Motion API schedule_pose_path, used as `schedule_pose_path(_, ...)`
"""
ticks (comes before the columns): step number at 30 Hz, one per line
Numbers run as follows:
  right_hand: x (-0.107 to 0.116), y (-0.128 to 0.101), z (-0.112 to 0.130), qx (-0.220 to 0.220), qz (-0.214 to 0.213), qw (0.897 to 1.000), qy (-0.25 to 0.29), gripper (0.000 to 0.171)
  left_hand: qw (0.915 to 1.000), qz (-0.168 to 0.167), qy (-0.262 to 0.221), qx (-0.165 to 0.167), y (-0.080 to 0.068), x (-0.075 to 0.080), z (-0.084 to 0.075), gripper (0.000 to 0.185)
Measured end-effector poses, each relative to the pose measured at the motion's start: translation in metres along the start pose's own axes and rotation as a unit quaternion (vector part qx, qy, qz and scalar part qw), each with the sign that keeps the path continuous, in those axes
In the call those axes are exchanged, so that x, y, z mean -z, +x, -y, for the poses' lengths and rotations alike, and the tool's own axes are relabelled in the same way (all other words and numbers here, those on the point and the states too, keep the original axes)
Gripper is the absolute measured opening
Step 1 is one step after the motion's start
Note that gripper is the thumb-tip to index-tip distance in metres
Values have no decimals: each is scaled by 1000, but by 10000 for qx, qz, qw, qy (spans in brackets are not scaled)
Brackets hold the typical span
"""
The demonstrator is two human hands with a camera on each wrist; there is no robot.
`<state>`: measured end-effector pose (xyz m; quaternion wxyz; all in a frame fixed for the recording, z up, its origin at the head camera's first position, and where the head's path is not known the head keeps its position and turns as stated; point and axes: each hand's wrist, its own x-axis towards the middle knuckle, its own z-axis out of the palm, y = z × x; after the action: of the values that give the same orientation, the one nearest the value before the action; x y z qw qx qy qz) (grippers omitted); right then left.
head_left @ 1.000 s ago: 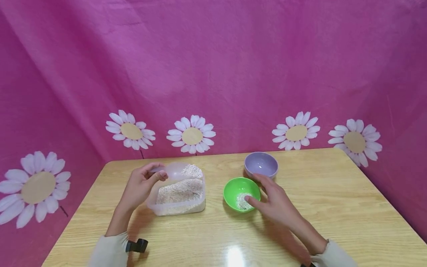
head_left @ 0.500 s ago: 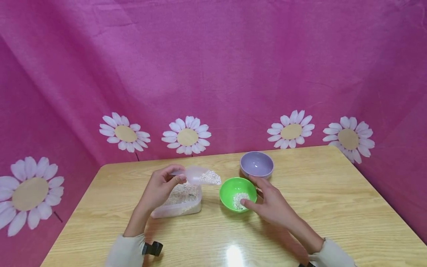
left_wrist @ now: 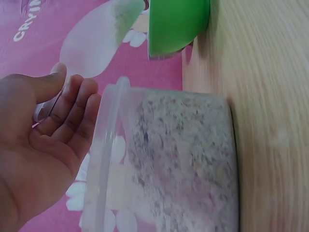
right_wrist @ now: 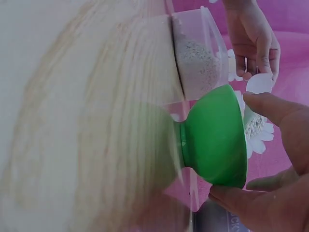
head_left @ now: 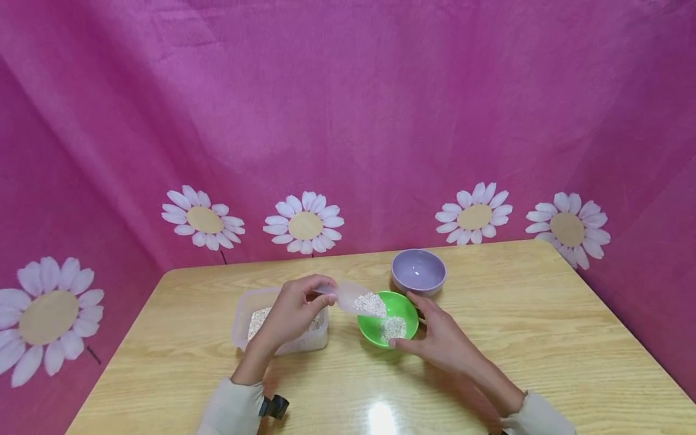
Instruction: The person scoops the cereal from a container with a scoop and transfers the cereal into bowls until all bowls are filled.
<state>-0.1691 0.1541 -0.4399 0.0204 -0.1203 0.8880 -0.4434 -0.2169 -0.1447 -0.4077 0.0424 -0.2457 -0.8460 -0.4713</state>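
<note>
My left hand (head_left: pixel 298 308) pinches the handle of a translucent plastic scoop (head_left: pixel 348 295). Oat flakes (head_left: pixel 371 304) lie in the scoop's front end, which is over the left side of a green bowl (head_left: pixel 405 305). A small heap of flakes (head_left: pixel 394 328) sits inside this bowl. My right hand (head_left: pixel 448 341) holds the bowl from the right, thumb at the near rim and fingers on the far right side. In the right wrist view, the thumb and fingers span the bowl's (right_wrist: pixel 217 137) rim.
A clear plastic tub (head_left: pixel 304 344) of oat flakes stands left of the green bowl, partly hidden by my left hand and forearm. Behind the green bowl is a purple bowl (head_left: pixel 418 272). A pink curtain (head_left: pixel 348 121) with daisies hangs beyond the wooden table (head_left: pixel 544 314).
My left hand has carried the loaded scoop right, from above the tub to the green bowl. My right hand stays at the bowl, its thumb now lower at the near rim.
</note>
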Motion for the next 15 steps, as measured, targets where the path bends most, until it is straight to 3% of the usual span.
schedule_pose_path(7, -2, -3, -5, -147, 82, 9999, -7, 110, 9970, 331, 519, -465, 6, -7, -11, 16)
schedule_pose_path(15, -3, -3, -5, -297, 77, 9995, 123, 110, 9866, 562, 1165, -994, 11, -9, -25, 12)
